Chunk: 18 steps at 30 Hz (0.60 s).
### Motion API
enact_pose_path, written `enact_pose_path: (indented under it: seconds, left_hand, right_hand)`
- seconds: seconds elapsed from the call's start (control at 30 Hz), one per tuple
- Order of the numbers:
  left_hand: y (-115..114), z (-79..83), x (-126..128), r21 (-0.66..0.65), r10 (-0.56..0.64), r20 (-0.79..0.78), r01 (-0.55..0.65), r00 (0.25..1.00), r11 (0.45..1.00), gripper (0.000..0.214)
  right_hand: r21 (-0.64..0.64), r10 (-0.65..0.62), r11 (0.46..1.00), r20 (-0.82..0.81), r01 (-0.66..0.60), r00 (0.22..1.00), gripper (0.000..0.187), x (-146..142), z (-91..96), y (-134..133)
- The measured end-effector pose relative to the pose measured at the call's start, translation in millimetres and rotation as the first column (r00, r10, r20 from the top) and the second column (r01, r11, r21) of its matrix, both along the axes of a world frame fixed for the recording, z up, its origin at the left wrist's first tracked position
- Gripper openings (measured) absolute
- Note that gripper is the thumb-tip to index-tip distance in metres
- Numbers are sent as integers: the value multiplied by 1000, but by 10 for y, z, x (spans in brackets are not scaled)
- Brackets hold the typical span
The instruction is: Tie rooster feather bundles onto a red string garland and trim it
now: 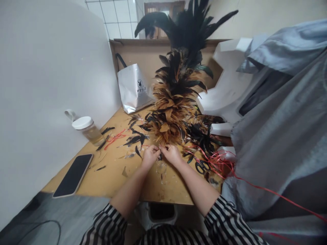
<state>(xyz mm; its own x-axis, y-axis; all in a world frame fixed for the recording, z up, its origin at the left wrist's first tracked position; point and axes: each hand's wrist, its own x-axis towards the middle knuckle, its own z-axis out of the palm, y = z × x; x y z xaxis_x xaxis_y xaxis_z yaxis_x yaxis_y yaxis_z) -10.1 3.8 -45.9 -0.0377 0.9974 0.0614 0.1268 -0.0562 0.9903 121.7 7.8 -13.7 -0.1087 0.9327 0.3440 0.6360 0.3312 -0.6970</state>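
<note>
My left hand (150, 155) and my right hand (171, 153) meet at the near end of a long feather duster (176, 98) that lies on a wooden table (114, 177). Both hands have their fingers curled in a pinch around the duster's dark end, between them. The duster is built of brown, tan and black feathers and points away from me. What exactly sits between the fingertips is too small to make out. Loose black feathers (135, 139) lie just left of my hands. Red string (219, 163) trails off to the right.
Black scissors (201, 166) rest right of my right hand. A phone (74, 175) lies near the left edge, with a lidded jar (88, 130) behind it. A silver bag (133, 88) leans at the back. White foam (227, 92) and grey cloth (278, 136) fill the right.
</note>
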Motion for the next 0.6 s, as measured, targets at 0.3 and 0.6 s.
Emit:
enact_pose_path:
  seconds: [0.3, 0.6]
  left_hand:
    - [-9, 6, -46, 46, -234, 2, 233, 972, 971, 27]
    - [-15, 100, -15, -63, -64, 74, 68, 995, 996, 13]
  right_hand:
    - [-5, 159, 987, -82, -160, 984, 25, 125, 38, 32]
    - [9, 44, 999, -112, -43, 993, 19, 28, -10, 21]
